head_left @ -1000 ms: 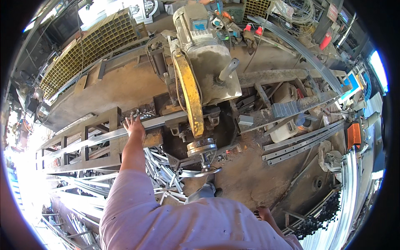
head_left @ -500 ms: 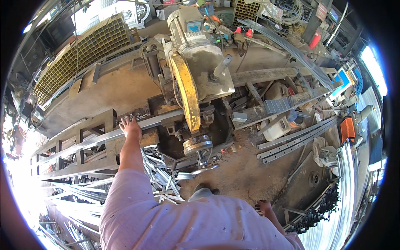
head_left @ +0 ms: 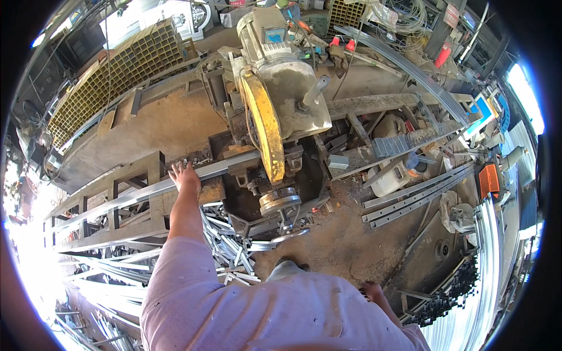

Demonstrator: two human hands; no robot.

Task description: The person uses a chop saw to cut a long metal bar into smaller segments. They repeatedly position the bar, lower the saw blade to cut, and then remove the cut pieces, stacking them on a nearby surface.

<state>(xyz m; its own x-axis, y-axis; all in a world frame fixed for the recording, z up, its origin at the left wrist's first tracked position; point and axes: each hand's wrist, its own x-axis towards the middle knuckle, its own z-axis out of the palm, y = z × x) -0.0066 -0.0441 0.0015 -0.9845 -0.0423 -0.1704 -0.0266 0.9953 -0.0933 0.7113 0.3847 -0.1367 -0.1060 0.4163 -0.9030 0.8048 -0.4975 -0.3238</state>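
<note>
Metal bar (head_left: 215,169) lies beneath the spread left hand (head_left: 185,177).

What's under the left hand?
A long silver metal bar passes under the left hand, showing on both sides of it. The stretch directly beneath the palm is covered, so the contact there can't be seen.

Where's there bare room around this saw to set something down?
Brown floor lies open between the yellow-guarded saw and the metal bars on the right; another brown patch lies between the metal rack and the stacked yellow tubes. It's crowded on the near side of the left hand, where silvery offcuts are heaped.
</note>
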